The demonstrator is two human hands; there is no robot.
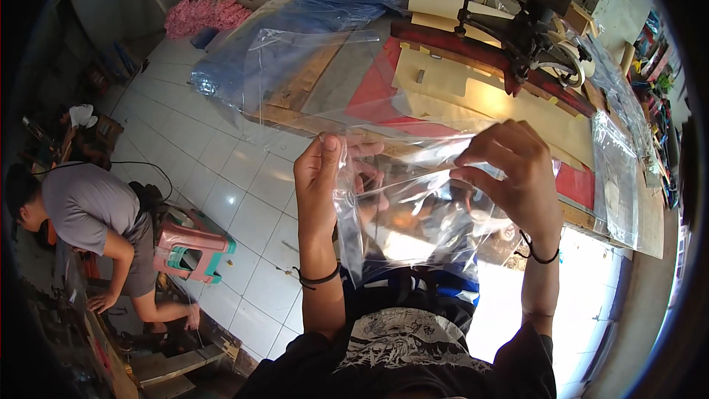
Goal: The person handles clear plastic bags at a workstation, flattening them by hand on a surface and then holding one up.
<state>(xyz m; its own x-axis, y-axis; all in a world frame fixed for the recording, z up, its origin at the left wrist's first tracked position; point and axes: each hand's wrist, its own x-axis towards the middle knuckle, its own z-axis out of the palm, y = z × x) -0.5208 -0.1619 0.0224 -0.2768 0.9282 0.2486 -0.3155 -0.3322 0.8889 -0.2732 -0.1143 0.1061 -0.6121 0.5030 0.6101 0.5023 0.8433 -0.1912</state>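
A clear plastic sheet (413, 210), perhaps a bag, stretches between my hands in front of my body; its folds shine with reflected light. My left hand (323, 181) grips its left side, thumb on the near face and fingers showing through the film behind. At the right, my right hand (515, 170) pinches the film between thumb and fingers. Beyond the hands is a worktable with a cream-coloured bed (450, 92) and red surface. Another clear sheet (317, 66) lies over the table's left part.
A machine head with a red bar (458, 41) stands over the table's far side. Bluish plastic sheets (295, 22) are heaped at far left, clear ones (615, 177) at right. A pink stool (193, 244) stands on the tiled floor (258, 207), beside a bent-over person (96, 207).
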